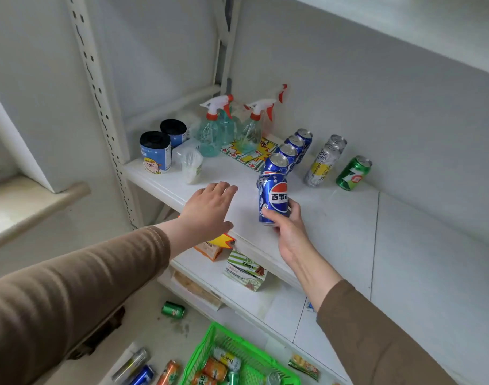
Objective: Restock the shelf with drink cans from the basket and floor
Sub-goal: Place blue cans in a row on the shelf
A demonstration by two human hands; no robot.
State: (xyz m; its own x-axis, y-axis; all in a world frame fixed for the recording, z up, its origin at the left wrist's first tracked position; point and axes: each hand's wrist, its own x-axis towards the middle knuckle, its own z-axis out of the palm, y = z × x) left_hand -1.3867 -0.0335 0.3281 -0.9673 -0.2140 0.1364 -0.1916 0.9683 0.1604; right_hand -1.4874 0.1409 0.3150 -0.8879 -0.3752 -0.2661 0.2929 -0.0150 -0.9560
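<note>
1. A person in brown sleeves faces a white shelf (335, 218), seen from a head camera looking down.
2. The right hand (289, 229) grips a blue Pepsi can (275, 200) round its lower half, thumb on the near side and fingers curled behind. The can is upright at the near end of a row of blue Pepsi cans (289, 151) that runs away toward the back wall.
3. The left hand (210, 209) is spread flat, palm down, fingers straight, over the shelf's near edge just left of the held can. It holds nothing.
4. Right of the row stand tall silver-and-yellow cans (322, 165) and a green 7-Up can (353, 173).
5. Far left on the shelf are spray bottles (212, 129) and rolls of black bags (155, 151).
6. Below, a green basket (207, 348) holds more cans; others lie on the floor, including a green can (173, 310).
7. The can is probably rigid, smooth and slippery. If full, it will feel weighty. A wrap around the mid-body seems safest, since thin walls dent under hard squeezing.
</note>
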